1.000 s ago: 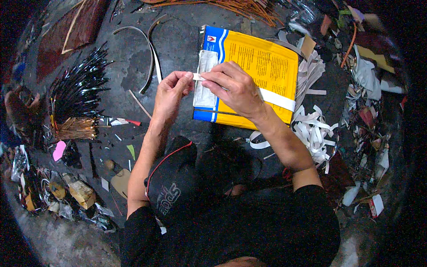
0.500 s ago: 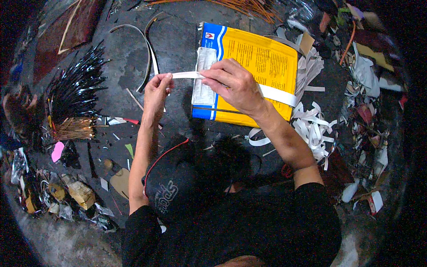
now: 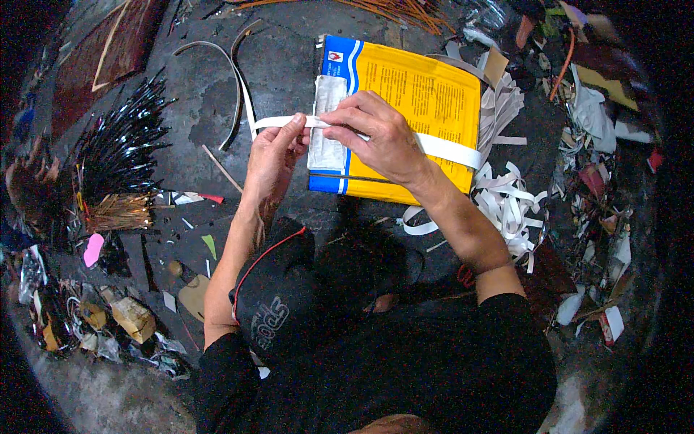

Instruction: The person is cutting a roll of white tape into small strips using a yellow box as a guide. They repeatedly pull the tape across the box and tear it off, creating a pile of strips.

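The left hand and right hand both pinch a white strip, probably light and limp, best gripped by its flat faces; a yellow container lies beneath the right.

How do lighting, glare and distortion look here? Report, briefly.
Head view: the fisheye circle leaves black, speckled corners; head view: the yellow panel and white strip look bright, while the area just right of the black cap is too dark to read; head view: the shiny black bundle glints.
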### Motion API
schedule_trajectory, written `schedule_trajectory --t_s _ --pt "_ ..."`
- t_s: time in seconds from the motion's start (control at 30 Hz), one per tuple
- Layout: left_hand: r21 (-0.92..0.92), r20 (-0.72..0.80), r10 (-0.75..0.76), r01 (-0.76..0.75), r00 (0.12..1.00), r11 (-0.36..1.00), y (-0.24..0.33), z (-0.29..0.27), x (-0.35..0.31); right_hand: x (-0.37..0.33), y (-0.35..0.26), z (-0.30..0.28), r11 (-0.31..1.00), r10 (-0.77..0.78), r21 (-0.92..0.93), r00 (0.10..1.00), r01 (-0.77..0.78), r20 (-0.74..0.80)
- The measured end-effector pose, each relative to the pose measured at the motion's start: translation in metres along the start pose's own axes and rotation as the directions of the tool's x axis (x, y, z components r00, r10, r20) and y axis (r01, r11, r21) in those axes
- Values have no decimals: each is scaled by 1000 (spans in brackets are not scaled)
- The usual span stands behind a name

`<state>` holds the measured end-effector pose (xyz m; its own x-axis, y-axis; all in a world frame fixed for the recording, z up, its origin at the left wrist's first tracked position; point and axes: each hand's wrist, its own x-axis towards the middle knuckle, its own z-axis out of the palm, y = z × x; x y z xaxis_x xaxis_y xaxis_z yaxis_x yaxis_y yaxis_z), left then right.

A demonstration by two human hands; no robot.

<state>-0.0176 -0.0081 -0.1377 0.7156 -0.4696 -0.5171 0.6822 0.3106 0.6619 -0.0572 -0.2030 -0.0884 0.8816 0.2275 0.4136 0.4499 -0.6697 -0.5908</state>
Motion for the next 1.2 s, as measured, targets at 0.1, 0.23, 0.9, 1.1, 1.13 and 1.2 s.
schedule_trajectory --t_s 0.1,0.23,0.9,1.1,1.13,1.2 --pt "-21 -91 31 -33 995 999 -7 -8 5 0 0 0 1000 -1 10 1000 1 6" --pt "19 -107 6 -4 994 1000 -10 -25 13 -1 0 0 1000 -4 4 1000 4 2" --pt "-32 -35 46 -47 998 998 -1 -4 -1 0 1 3 1000 -12 -11 1000 12 -10" --pt "-95 -100 25 -35 995 995 -8 -22 13 -2 0 1 1000 -12 -9 1000 12 -1" --pt "-90 -105 17 -27 994 996 -8 -27 15 -2 1 1 1000 -12 -11 1000 12 -4" --pt "-88 -117 9 -19 993 996 -11 -41 21 -3 1 0 1000 -16 -11 1000 16 -7"
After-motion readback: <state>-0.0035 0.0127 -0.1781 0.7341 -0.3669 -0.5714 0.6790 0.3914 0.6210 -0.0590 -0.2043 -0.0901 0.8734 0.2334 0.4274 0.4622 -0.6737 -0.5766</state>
